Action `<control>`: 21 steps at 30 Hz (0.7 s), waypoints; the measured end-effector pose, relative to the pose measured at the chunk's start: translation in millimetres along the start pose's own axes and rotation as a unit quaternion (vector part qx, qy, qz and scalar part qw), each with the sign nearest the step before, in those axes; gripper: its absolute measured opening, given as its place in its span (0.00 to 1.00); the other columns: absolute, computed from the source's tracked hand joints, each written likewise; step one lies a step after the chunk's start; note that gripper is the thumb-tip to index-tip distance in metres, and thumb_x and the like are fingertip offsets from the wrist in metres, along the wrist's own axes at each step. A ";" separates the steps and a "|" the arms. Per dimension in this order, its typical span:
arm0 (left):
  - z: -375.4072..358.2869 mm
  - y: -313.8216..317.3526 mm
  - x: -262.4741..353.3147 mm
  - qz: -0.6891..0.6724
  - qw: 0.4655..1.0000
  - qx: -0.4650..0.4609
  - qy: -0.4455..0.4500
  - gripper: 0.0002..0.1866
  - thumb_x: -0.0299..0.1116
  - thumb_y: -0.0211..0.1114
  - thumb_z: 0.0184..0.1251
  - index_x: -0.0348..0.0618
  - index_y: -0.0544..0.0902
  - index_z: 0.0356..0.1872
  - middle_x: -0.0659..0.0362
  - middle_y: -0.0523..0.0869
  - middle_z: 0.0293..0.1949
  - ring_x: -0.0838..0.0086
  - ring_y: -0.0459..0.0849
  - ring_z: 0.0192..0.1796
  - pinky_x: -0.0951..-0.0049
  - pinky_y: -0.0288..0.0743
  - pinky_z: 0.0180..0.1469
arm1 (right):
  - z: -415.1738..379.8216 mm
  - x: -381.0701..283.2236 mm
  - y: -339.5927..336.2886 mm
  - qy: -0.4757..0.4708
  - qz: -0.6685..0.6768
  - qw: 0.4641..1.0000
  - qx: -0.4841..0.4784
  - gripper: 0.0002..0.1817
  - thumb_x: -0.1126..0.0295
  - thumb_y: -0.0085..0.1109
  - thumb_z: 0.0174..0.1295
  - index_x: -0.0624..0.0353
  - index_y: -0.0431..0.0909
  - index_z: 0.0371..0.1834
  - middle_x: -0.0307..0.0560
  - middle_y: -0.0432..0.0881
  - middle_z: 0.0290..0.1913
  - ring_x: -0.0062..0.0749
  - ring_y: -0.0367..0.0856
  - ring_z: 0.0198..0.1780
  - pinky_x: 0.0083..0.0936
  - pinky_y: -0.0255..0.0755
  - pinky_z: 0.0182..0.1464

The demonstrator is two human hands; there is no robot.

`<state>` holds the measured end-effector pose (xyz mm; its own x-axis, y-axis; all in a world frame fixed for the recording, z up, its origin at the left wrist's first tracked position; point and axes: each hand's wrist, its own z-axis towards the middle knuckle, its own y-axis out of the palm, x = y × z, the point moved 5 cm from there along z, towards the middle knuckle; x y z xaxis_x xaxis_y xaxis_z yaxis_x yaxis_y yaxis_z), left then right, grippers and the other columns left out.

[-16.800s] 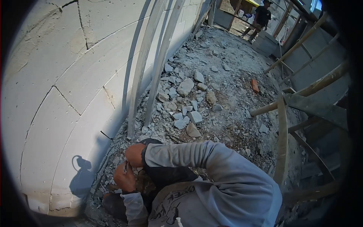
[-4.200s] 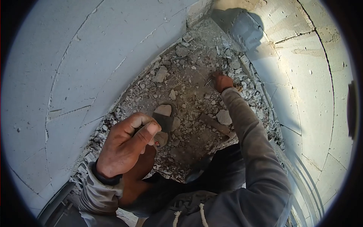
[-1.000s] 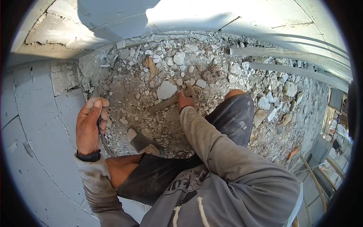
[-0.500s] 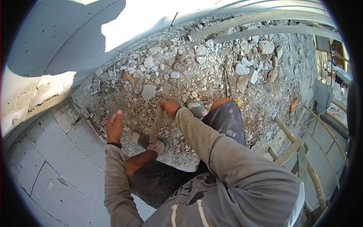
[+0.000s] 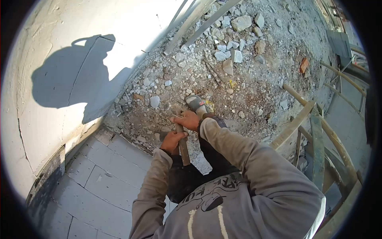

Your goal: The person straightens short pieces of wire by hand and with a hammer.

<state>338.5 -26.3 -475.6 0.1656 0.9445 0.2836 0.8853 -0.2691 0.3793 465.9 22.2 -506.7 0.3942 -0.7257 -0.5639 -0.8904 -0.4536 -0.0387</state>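
Both fists are around the stout wooden handle [image 5: 184, 153] of a tool held in front of my legs. My right hand [image 5: 188, 120] grips it near the far end, with the fingers closed. Just below, my left hand [image 5: 173, 141] is wrapped round the same handle. The tool's far end blends into the dusty rubble, so its head cannot be made out clearly. A shoe [image 5: 195, 102] stands on the rubble just beyond my right hand. A flat pale stone [image 5: 154, 102] lies to the left of the tool.
Broken stones and rubble [image 5: 246, 91] cover the ground. A pale block wall [image 5: 131, 32] rises at left, with grey blocks [image 5: 113, 175] below it. Wooden poles [image 5: 296, 123] lean at right. Long boards [image 5: 211, 22] lie at the top, and a red brick piece [image 5: 304, 65] sits at right.
My left hand, free and raised at the left before, has closed on the handle. The tool's near end has come up towards my body. The view has turned and shifted.
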 end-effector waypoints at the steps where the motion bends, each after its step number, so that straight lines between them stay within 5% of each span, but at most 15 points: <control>1: -2.6 4.5 9.0 0.102 0.994 0.026 0.005 0.14 0.37 0.59 0.59 0.36 0.82 0.38 0.59 0.82 0.29 0.73 0.80 0.31 0.71 0.72 0.36 | -6.3 -0.3 -9.6 -0.013 -0.067 0.998 0.008 0.37 0.36 0.55 0.50 0.67 0.82 0.34 0.65 0.81 0.34 0.52 0.81 0.40 0.38 0.71 0.44; 4: -24.8 24.7 54.0 0.173 0.978 0.066 0.094 0.15 0.39 0.59 0.57 0.34 0.82 0.30 0.58 0.83 0.27 0.73 0.79 0.28 0.74 0.71 0.33 | -41.0 -6.7 -43.0 -0.065 -0.034 0.997 0.027 0.38 0.35 0.53 0.51 0.66 0.80 0.41 0.65 0.81 0.37 0.55 0.80 0.43 0.39 0.70 0.47; 8: -26.0 25.4 52.5 0.334 0.927 0.082 0.149 0.16 0.38 0.54 0.61 0.35 0.83 0.32 0.58 0.83 0.27 0.71 0.81 0.32 0.69 0.72 0.35 | -79.8 33.0 -111.5 -0.059 -0.098 0.987 0.116 0.26 0.48 0.51 0.57 0.65 0.77 0.39 0.59 0.81 0.38 0.53 0.79 0.42 0.42 0.69 0.44; 10: -30.4 12.5 44.0 0.186 0.971 0.130 0.077 0.16 0.39 0.53 0.62 0.35 0.83 0.32 0.58 0.83 0.27 0.71 0.82 0.32 0.68 0.72 0.35 | -101.1 57.5 -139.3 -0.019 -0.034 0.989 0.142 0.23 0.52 0.51 0.57 0.65 0.77 0.35 0.57 0.81 0.35 0.51 0.79 0.39 0.41 0.70 0.43; 13: -39.9 -4.5 42.1 0.262 0.958 0.118 0.023 0.17 0.37 0.51 0.63 0.33 0.83 0.35 0.53 0.85 0.32 0.71 0.83 0.37 0.70 0.72 0.41 | -142.4 77.4 -161.4 0.023 0.071 0.986 0.150 0.18 0.57 0.52 0.57 0.65 0.77 0.29 0.54 0.81 0.29 0.46 0.80 0.33 0.38 0.71 0.40; 17: -23.3 -60.2 28.6 0.355 0.926 0.111 0.069 0.17 0.37 0.49 0.64 0.34 0.82 0.37 0.51 0.86 0.36 0.67 0.83 0.40 0.70 0.72 0.42 | -182.4 114.0 -152.7 0.028 0.199 0.965 0.170 0.14 0.64 0.52 0.57 0.65 0.78 0.25 0.49 0.79 0.22 0.39 0.79 0.26 0.34 0.72 0.34; 19: -39.4 -40.2 53.7 0.527 0.822 0.093 0.194 0.16 0.37 0.50 0.64 0.37 0.82 0.39 0.49 0.85 0.36 0.60 0.83 0.41 0.66 0.72 0.43 | -227.2 90.1 -140.8 0.033 0.208 0.958 0.196 0.13 0.66 0.51 0.60 0.66 0.78 0.28 0.49 0.78 0.21 0.39 0.79 0.26 0.35 0.73 0.32; 20: -47.1 -37.2 56.3 0.527 0.822 0.089 0.199 0.16 0.37 0.50 0.64 0.37 0.82 0.39 0.49 0.85 0.36 0.60 0.83 0.41 0.66 0.72 0.43 | -248.5 92.2 -126.0 0.073 0.371 0.901 0.215 0.13 0.67 0.49 0.62 0.67 0.78 0.31 0.49 0.77 0.21 0.39 0.79 0.25 0.35 0.75 0.30; 21: -47.4 -42.3 56.3 0.441 0.887 0.080 0.112 0.15 0.37 0.50 0.63 0.40 0.82 0.40 0.47 0.85 0.37 0.56 0.83 0.42 0.62 0.72 0.44 | -265.0 96.0 -110.5 0.108 0.521 0.816 0.227 0.13 0.68 0.46 0.65 0.68 0.77 0.34 0.49 0.76 0.21 0.39 0.79 0.24 0.35 0.76 0.28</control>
<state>289.8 29.3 -433.9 0.7491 0.3140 0.5833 0.5079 -0.8375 -0.2015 662.4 -134.5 -338.0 -0.6436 -0.6905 -0.3302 -0.7404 0.6710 0.0398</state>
